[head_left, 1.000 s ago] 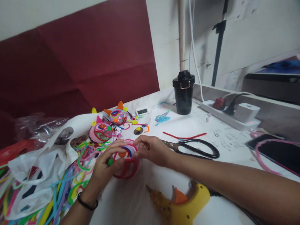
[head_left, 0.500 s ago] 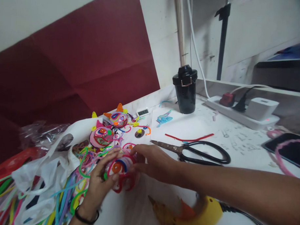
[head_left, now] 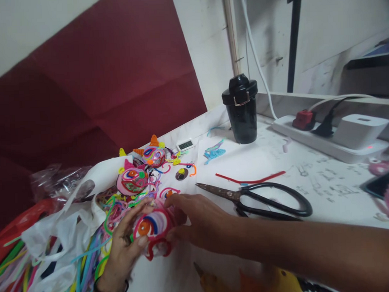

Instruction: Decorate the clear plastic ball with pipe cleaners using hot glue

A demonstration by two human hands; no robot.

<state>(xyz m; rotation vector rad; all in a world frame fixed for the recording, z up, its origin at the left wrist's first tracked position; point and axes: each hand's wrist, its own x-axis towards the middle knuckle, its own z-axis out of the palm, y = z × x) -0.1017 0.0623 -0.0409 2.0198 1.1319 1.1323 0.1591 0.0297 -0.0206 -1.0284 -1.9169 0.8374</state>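
Between my two hands is a round craft ball covered with pink, white, blue and red pipe cleaners, with an orange eye-like disc on its front. My left hand grips it from the left, thumb on the front and fingers curled over the far side. On the right side, the thumb and fingers of my right hand hold it. Just behind lie two similar decorated balls, a pink one and one with orange horns. Black-handled scissors lie to the right of my right hand.
Loose pipe cleaners and a white bag crowd the left. A yellow glue gun lies under my right forearm. Farther back stand a black cup, a small digital timer and a power strip. A red pipe cleaner lies beyond the scissors.
The ball has shifted slightly left and down in view with both hands, its decorated face showing larger. My view has also moved a little; both hands keep hold.
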